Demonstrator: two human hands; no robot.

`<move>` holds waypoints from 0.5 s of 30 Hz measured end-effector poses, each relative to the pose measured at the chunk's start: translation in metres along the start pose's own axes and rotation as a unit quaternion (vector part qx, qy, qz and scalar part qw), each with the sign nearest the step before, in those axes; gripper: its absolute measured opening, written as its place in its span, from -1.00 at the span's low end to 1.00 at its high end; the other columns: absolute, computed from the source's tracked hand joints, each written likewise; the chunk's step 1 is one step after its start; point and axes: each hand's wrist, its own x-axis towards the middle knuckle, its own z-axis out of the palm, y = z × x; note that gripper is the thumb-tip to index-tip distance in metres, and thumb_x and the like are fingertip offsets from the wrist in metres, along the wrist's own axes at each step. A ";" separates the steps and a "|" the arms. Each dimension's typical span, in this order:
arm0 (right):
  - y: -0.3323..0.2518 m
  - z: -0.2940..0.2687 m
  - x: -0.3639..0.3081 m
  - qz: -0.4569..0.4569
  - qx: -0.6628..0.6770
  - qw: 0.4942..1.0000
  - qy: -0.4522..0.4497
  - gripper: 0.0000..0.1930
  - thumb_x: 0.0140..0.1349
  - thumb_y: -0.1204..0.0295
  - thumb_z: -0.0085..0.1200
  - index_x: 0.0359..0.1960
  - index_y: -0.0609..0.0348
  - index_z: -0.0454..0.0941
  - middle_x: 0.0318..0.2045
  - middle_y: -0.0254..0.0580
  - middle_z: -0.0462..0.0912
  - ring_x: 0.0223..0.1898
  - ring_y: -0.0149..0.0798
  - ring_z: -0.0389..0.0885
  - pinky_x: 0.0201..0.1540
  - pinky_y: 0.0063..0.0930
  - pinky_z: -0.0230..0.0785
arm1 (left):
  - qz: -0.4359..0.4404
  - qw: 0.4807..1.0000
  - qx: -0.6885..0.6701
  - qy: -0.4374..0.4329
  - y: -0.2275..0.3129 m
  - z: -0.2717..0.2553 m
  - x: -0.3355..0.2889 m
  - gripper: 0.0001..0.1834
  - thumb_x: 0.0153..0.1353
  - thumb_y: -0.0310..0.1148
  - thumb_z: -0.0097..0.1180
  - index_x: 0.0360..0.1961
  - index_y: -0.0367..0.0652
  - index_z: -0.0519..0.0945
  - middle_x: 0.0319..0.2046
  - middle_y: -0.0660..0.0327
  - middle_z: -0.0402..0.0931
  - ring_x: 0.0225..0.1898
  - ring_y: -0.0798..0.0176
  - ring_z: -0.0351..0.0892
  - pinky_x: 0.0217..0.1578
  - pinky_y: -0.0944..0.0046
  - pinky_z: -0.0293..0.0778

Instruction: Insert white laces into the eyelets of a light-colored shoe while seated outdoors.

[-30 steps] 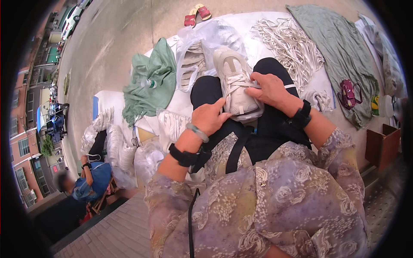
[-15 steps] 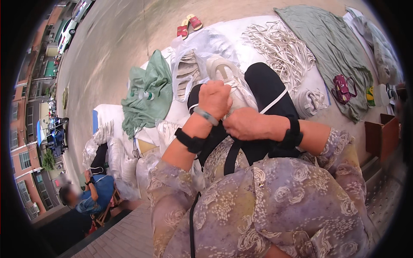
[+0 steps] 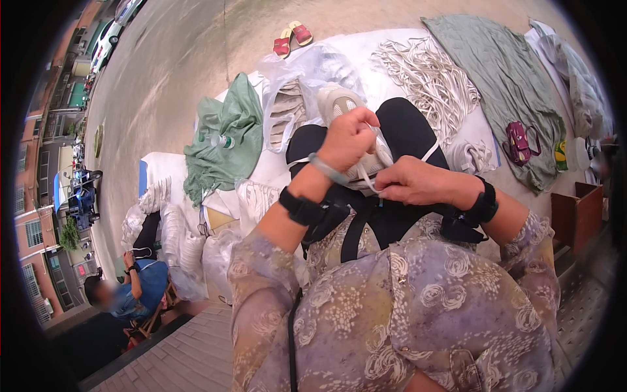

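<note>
A white and beige sneaker (image 3: 334, 99) rests between my knees, its toe pointing away from me. My left hand (image 3: 346, 140) is closed above the middle of the shoe and covers much of the upper; a white strand shows by its fingertips. Just to the right and nearer my body, my right hand (image 3: 418, 181) pinches a white shoelace (image 3: 366, 175) between thumb and fingers. That lace forms a small loop between the two hands, close to the shoe's opening. What lies inside the left fist is mostly hidden.
Beyond my knees lie a clear plastic bag of shoes (image 3: 286, 108) and a heap of white laces (image 3: 428, 78). A green cloth (image 3: 225, 124) with a bottle is on the left. At right are a purple bag (image 3: 518, 142) and a brown box (image 3: 576, 212). A seated person (image 3: 140, 287) works at left.
My hands have moved apart from each other. The left shifted right over the shoe, and the right drew back to the right, exposing the lace between them.
</note>
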 end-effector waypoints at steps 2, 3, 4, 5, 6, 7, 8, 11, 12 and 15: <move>0.009 -0.003 -0.010 -0.019 -0.059 0.996 0.070 -0.85 0.04 0.44 -0.04 -0.42 0.24 0.52 -0.60 0.01 0.51 -0.50 -0.01 0.53 -0.41 -0.28 0.33 | 0.039 0.984 -0.172 0.003 0.015 -0.015 -0.016 -0.77 0.10 -0.49 0.00 -0.19 -0.29 0.41 -0.64 0.22 0.46 -0.54 0.36 0.49 -0.45 0.39 0.41; 0.014 -0.006 -0.018 -0.003 -0.068 0.995 0.077 -0.85 0.05 0.43 -0.03 -0.40 0.23 0.52 -0.58 0.03 0.52 -0.48 0.03 0.52 -0.41 -0.26 0.33 | 0.065 0.975 -0.213 0.016 0.022 -0.025 -0.028 -0.73 0.11 -0.49 -0.03 -0.13 -0.30 0.39 -0.64 0.23 0.45 -0.56 0.33 0.49 -0.42 0.37 0.41; 0.021 -0.009 -0.024 -0.006 -0.069 0.994 0.080 -0.85 0.05 0.43 -0.03 -0.40 0.23 0.52 -0.58 0.03 0.52 -0.48 0.03 0.52 -0.41 -0.26 0.33 | 0.098 0.963 -0.249 0.021 0.028 -0.038 -0.039 -0.71 0.11 -0.48 -0.01 -0.11 -0.30 0.39 -0.63 0.20 0.47 -0.56 0.31 0.49 -0.42 0.33 0.43; 0.029 -0.012 -0.031 0.023 -0.090 0.991 0.100 -0.85 0.05 0.42 -0.02 -0.41 0.22 0.52 -0.58 0.02 0.52 -0.48 0.03 0.52 -0.41 -0.26 0.33 | 0.141 0.948 -0.285 0.025 0.034 -0.051 -0.051 -0.69 0.12 -0.47 0.01 -0.08 -0.31 0.38 -0.62 0.18 0.48 -0.56 0.29 0.50 -0.42 0.29 0.45; 0.037 -0.015 -0.039 0.052 -0.110 0.985 0.119 -0.86 0.05 0.42 -0.01 -0.41 0.22 0.52 -0.59 0.01 0.52 -0.48 0.03 0.52 -0.41 -0.27 0.33 | 0.160 0.940 -0.298 0.054 0.038 -0.063 -0.066 -0.64 0.11 -0.45 0.02 -0.05 -0.32 0.37 -0.63 0.19 0.46 -0.61 0.30 0.45 -0.46 0.26 0.42; 0.045 -0.018 -0.047 0.053 -0.110 0.985 0.119 -0.86 0.05 0.42 -0.01 -0.41 0.22 0.52 -0.59 0.01 0.52 -0.48 0.03 0.52 -0.41 -0.27 0.33 | 0.161 0.929 -0.324 0.071 0.042 -0.078 -0.080 -0.61 0.10 -0.44 0.03 -0.03 -0.33 0.36 -0.66 0.23 0.42 -0.68 0.38 0.35 -0.52 0.31 0.37; 0.053 -0.022 -0.054 0.065 -0.130 0.979 0.143 -0.86 0.05 0.41 0.00 -0.42 0.21 0.51 -0.59 0.00 0.52 -0.49 0.03 0.52 -0.42 -0.26 0.33 | 0.206 0.932 -0.286 0.079 0.045 -0.091 -0.091 -0.59 0.09 -0.43 0.04 -0.02 -0.34 0.34 -0.67 0.25 0.39 -0.71 0.44 0.27 -0.56 0.36 0.32; 0.073 -0.038 -0.082 0.098 -0.176 0.963 0.181 -0.87 0.06 0.41 0.02 -0.44 0.22 0.50 -0.59 0.01 0.51 -0.50 0.04 0.50 -0.44 -0.25 0.31 | 0.109 0.964 -0.146 0.194 0.047 -0.126 -0.130 -0.60 0.01 -0.52 0.08 -0.06 -0.32 0.37 -0.62 0.30 0.42 -0.64 0.50 0.31 -0.59 0.51 0.25; 0.078 -0.045 -0.092 0.124 -0.200 0.952 0.195 -0.88 0.06 0.42 0.02 -0.45 0.22 0.49 -0.60 0.02 0.50 -0.51 0.05 0.49 -0.46 -0.24 0.30 | 0.076 0.973 -0.089 0.198 0.047 -0.138 -0.140 -0.60 0.00 -0.54 0.08 -0.07 -0.31 0.39 -0.61 0.31 0.43 -0.62 0.52 0.33 -0.58 0.53 0.24; 0.088 -0.068 -0.130 0.156 -0.183 0.943 0.229 -0.89 0.10 0.45 0.01 -0.46 0.26 0.46 -0.65 0.03 0.42 -0.59 -0.01 0.41 -0.50 -0.30 0.24 | -0.078 0.979 0.045 0.183 0.038 -0.158 -0.170 -0.64 -0.03 -0.58 0.10 -0.12 -0.31 0.44 -0.58 0.34 0.44 -0.57 0.55 0.34 -0.53 0.58 0.25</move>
